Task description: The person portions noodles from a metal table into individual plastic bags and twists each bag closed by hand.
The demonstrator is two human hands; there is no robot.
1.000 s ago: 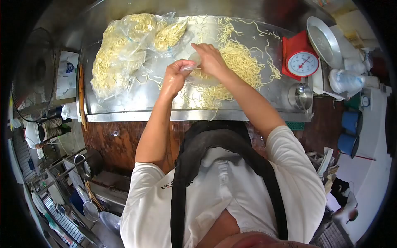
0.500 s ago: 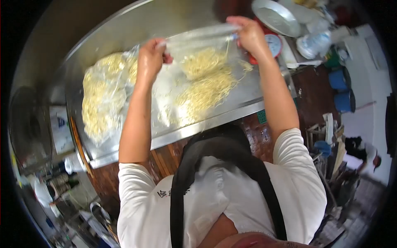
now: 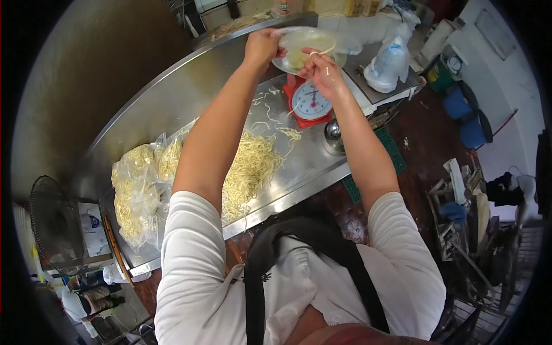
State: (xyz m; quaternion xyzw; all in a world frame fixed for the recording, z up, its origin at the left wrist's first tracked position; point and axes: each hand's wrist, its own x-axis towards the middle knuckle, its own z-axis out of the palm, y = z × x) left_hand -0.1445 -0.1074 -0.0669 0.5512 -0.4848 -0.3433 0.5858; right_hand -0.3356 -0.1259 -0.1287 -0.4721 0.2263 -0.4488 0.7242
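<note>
Bag lies between left hand, fingers at its edge, grip unclear, and right hand, fingers pinching noodle strand.

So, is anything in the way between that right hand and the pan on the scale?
Nothing visible: the right hand is at the near edge of the pan, and the left hand is off at its left side.

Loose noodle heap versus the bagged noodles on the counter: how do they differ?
The loose noodle heap lies bare on the metal counter; the bagged noodles sit in clear plastic. The loose noodle heap has stray strands around it; the bagged noodles are gathered into bundles. Both are pale yellow.
</note>
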